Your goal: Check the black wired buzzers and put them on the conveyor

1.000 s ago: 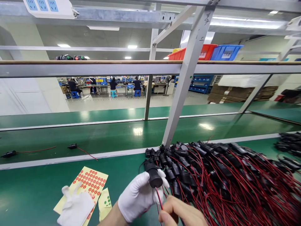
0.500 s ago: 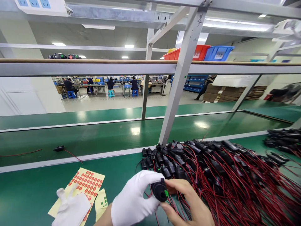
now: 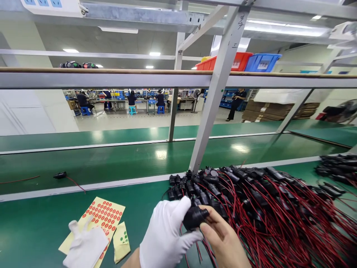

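A black cylindrical wired part (image 3: pixel 194 218) is between my hands, above the near edge of the pile. My left hand (image 3: pixel 167 230), in a white glove, has its thumb and fingers closed round the body. Bare fingers of my right hand (image 3: pixel 223 234) pinch the narrower end. The part lies roughly sideways, and no green dot shows on it now. Just behind and to the right spreads a pile of similar black parts (image 3: pixel 231 182) with long red wires (image 3: pixel 267 230).
On the left lie a sheet of red oval stickers (image 3: pixel 97 210), an empty white glove (image 3: pixel 85 247) and a slip with green dots (image 3: pixel 122 242). Another black part (image 3: pixel 60 175) sits on the green belt (image 3: pixel 125 162). A slanted metal post (image 3: pixel 208 100) rises behind the pile.
The held part has turned from end-on to sideways, its narrow end now toward my right fingers. Its green dot has gone from sight. The part on the belt has shifted left.
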### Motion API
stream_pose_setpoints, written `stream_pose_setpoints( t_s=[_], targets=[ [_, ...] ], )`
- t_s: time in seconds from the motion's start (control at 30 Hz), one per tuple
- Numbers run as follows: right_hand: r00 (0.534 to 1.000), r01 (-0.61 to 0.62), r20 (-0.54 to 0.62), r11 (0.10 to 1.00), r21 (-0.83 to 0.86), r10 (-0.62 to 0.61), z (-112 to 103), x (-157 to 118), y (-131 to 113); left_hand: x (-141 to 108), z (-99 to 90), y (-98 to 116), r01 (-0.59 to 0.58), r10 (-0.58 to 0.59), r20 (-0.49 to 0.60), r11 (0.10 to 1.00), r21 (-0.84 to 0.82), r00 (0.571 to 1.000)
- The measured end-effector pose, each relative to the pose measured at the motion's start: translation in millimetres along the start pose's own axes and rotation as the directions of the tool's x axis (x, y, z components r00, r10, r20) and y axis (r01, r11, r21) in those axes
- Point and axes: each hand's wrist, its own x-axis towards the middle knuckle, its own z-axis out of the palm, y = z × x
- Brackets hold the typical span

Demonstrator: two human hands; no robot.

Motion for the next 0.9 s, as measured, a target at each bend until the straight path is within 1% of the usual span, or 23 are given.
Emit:
stream_pose_setpoints(
  t_s=[0.03, 0.07, 0.1, 0.13, 0.17, 0.2, 0.23, 0.27, 0.3, 0.33, 0.37, 0.43, 0.47, 0.5, 0.53, 0.6, 0.63, 0.67, 0.73, 0.77, 0.83, 0.87, 0.9],
  targets=[
    [1.0, 0.02, 0.015, 1.0, 0.006, -0.02, -0.3, 1.0, 0.0, 2.5, -1.2, 1.8, 0.104, -0.103, 0.019, 0.991, -0.078, 0.995],
    [0.998, 0.051, 0.03, 0.999, -0.002, -0.051, -0.4, 1.4, -0.9, 5.6, -2.8, 3.4, 0.232, -0.224, 0.061, 0.953, -0.192, 0.973],
    [0.996, 0.083, 0.036, 0.996, -0.022, -0.082, -0.4, 1.4, -2.7, 8.9, -4.4, 4.5, 0.362, -0.334, 0.141, 0.869, -0.338, 0.932],
    [0.993, 0.115, 0.029, 0.992, -0.05, -0.113, -0.3, 1.1, -4.9, 12.1, -5.6, 4.9, 0.47, -0.402, 0.244, 0.73, -0.496, 0.882],
    [0.99, 0.14, 0.013, 0.987, -0.082, -0.14, -0.4, 0.8, -7.1, 15.3, -6.1, 4.5, 0.546, -0.42, 0.357, 0.543, -0.638, 0.835],
    [0.987, 0.162, 0.0, 0.98, -0.116, -0.163, -0.9, 0.6, -9.2, 18.3, -6.1, 3.2, 0.6, -0.403, 0.466, 0.325, -0.731, 0.787],
    [0.983, 0.178, -0.01, 0.973, -0.149, -0.181, -1.8, 0.6, -10.9, 21.6, -5.8, 0.9, 0.625, -0.376, 0.547, 0.119, -0.772, 0.748],
    [0.981, 0.187, -0.015, 0.966, -0.177, -0.192, -3.4, 0.8, -12.1, 25.4, -6.0, -2.6, 0.62, -0.37, 0.587, -0.038, -0.784, 0.72],
    [0.98, 0.191, -0.017, 0.961, -0.202, -0.198, -5.8, 1.1, -12.9, 30.4, -7.2, -7.7, 0.598, -0.396, 0.597, -0.138, -0.79, 0.697],
    [0.98, 0.188, -0.017, 0.955, -0.227, -0.197, -9.1, 1.5, -13.4, 36.7, -10.1, -14.7, 0.566, -0.445, 0.584, -0.188, -0.802, 0.679],
    [0.981, 0.182, -0.017, 0.95, -0.255, -0.193, -13.4, 1.8, -13.6, 44.8, -15.1, -24.2, 0.529, -0.499, 0.548, -0.195, -0.826, 0.671],
    [0.98, 0.174, -0.032, 0.932, -0.318, -0.194, -25.2, 2.3, -13.4, 65.7, -31.5, -51.6, 0.427, -0.614, 0.412, -0.132, -0.895, 0.674],
    [0.978, 0.174, -0.047, 0.92, -0.352, -0.203, -32.6, 2.7, -13.0, 77.7, -41.8, -69.2, 0.369, -0.677, 0.327, -0.087, -0.925, 0.659],
    [0.974, 0.173, -0.072, 0.906, -0.386, -0.216, -40.8, 3.4, -12.2, 89.6, -52.5, -88.6, 0.323, -0.743, 0.242, -0.037, -0.946, 0.625],
    [0.966, 0.172, -0.105, 0.89, -0.423, -0.237, -49.6, 4.6, -11.0, 100.8, -62.8, -108.6, 0.299, -0.798, 0.171, 0.012, -0.954, 0.578],
    [0.936, 0.172, -0.177, 0.831, -0.529, -0.306, -68.0, 9.7, -7.6, 117.6, -79.3, -146.0, 0.306, -0.887, 0.059, 0.095, -0.947, 0.459],
    [0.918, 0.17, -0.185, 0.767, -0.619, -0.352, -76.9, 13.9, -5.5, 122.0, -84.8, -161.7, 0.33, -0.918, 0.017, 0.126, -0.936, 0.397],
    [0.902, 0.163, -0.169, 0.674, -0.72, -0.398, -85.2, 19.2, -3.3, 123.5, -88.6, -174.5, 0.36, -0.937, -0.017, 0.15, -0.921, 0.348],
    [0.889, 0.142, -0.086, 0.451, -0.881, -0.449, -98.5, 32.9, 1.0, 119.0, -92.2, -192.4, 0.426, -0.959, -0.068, 0.185, -0.886, 0.275],
    [0.892, 0.132, -0.045, 0.352, -0.927, -0.451, -102.8, 40.9, 3.1, 114.3, -92.9, -198.0, 0.458, -0.964, -0.087, 0.197, -0.867, 0.25],
    [0.902, 0.122, 0.013, 0.226, -0.967, -0.432, -105.2, 58.4, 7.4, 104.4, -93.6, -204.5, 0.51, -0.969, -0.122, 0.218, -0.832, 0.214],
    [0.908, 0.121, 0.034, 0.183, -0.976, -0.418, -103.2, 67.7, 9.8, 100.7, -94.0, -206.0, 0.528, -0.969, -0.136, 0.228, -0.818, 0.208],
    [0.916, 0.123, 0.062, 0.131, -0.984, -0.397, -99.3, 77.2, 12.5, 98.2, -94.5, -206.5, 0.54, -0.966, -0.146, 0.242, -0.806, 0.215]
  ],
)
